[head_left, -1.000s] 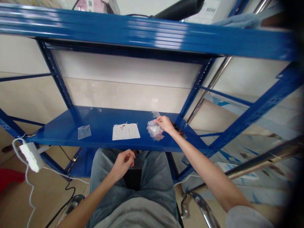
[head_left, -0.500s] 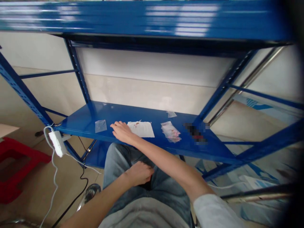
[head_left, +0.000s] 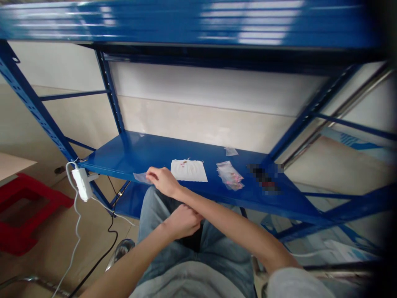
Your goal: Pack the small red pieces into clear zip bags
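My right hand [head_left: 163, 181] reaches across my body to the front edge of the blue shelf [head_left: 198, 155] and pinches a small clear plastic bag [head_left: 141, 177] there. My left hand [head_left: 182, 220] rests curled on my lap, under the right forearm; I cannot see anything in it. A white cloth [head_left: 188, 170] with small red pieces on it lies just right of the right hand. Further right lies a pile of small clear bags [head_left: 230, 175] with reddish contents, and one more small bag [head_left: 231, 151] sits behind it.
A blurred dark object [head_left: 265, 179] lies at the shelf's right end. A white power strip [head_left: 82, 184] hangs from the shelf's left corner with cables trailing to the floor. A red stool [head_left: 21, 211] stands on the floor at left. Blue uprights and an upper shelf frame the space.
My right hand left the bag pile, swung left across the shelf and took hold of the lone clear bag, dragging it to the front edge. My left hand sank onto my lap.
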Action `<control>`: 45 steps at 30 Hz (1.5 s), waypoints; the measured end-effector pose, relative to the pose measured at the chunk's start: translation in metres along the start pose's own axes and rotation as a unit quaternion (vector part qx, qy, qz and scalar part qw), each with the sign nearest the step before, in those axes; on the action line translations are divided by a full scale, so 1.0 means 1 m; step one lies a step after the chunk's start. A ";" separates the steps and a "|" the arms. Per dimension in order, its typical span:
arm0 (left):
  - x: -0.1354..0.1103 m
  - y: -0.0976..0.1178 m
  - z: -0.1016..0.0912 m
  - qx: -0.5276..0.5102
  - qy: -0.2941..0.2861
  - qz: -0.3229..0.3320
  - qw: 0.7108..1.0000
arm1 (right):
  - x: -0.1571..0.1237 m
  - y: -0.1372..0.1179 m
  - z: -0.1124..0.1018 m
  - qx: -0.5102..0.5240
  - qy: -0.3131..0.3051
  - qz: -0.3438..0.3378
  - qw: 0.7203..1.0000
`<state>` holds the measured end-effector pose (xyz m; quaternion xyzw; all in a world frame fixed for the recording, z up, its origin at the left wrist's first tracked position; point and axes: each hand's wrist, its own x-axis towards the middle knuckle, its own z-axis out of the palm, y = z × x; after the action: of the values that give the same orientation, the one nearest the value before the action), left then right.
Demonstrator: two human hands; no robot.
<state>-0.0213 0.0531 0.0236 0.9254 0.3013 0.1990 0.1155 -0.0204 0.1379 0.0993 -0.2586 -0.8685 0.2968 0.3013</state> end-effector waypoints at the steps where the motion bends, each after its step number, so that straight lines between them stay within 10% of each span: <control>1: 0.000 0.002 -0.004 -0.022 0.025 -0.028 0.999 | -0.017 -0.003 -0.017 0.093 0.027 0.018 0.995; 7: 0.006 0.016 -0.017 -0.247 0.276 -0.156 0.916 | -0.137 0.002 -0.073 0.417 0.318 0.191 0.830; 12: 0.014 0.020 -0.004 -0.396 0.275 -0.160 0.861 | -0.199 0.025 -0.036 0.488 0.310 0.329 0.746; 18: 0.007 0.007 0.002 -0.427 0.321 -0.209 0.819 | -0.208 0.020 -0.010 0.339 0.262 0.326 0.843; 24: 0.000 0.008 -0.007 -0.295 0.273 -0.180 0.898 | -0.214 0.001 -0.032 -0.041 0.237 0.081 0.967; 31: -0.001 0.010 -0.001 -0.219 0.183 -0.109 0.952 | -0.216 0.007 -0.038 -0.196 0.151 -0.066 0.967; 45: -0.007 -0.002 -0.020 0.048 0.038 -0.091 0.994 | -0.212 0.007 -0.036 -0.268 0.012 -0.047 0.962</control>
<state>-0.0360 0.0524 0.0393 0.8901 0.3979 0.2084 0.0770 0.1512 0.0230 0.0395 -0.2922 -0.9237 0.0358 0.2451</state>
